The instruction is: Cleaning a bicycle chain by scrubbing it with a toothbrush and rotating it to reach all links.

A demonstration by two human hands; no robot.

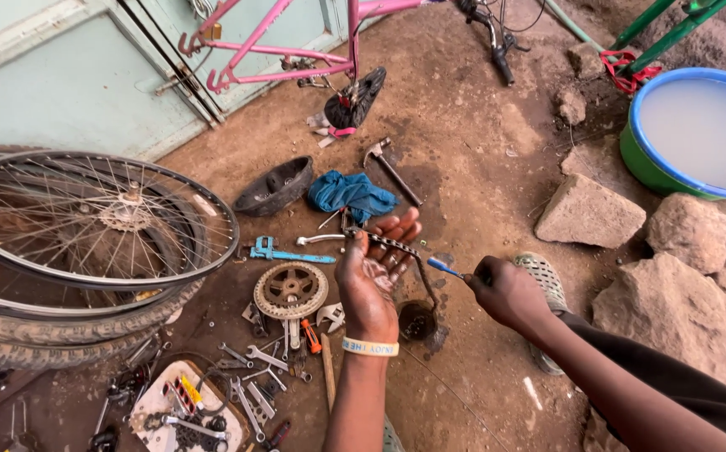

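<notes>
We hold the bicycle chain [396,247] draped over our open left hand [371,272], palm up, at centre frame. Our right hand [501,289], at 3 o'clock of it, grips a blue-handled toothbrush [445,268] with its head near the chain. A chainring [291,290] lies on the dirt floor [480,142] at 9 o'clock, a small oily tin [417,321] at 6.
</notes>
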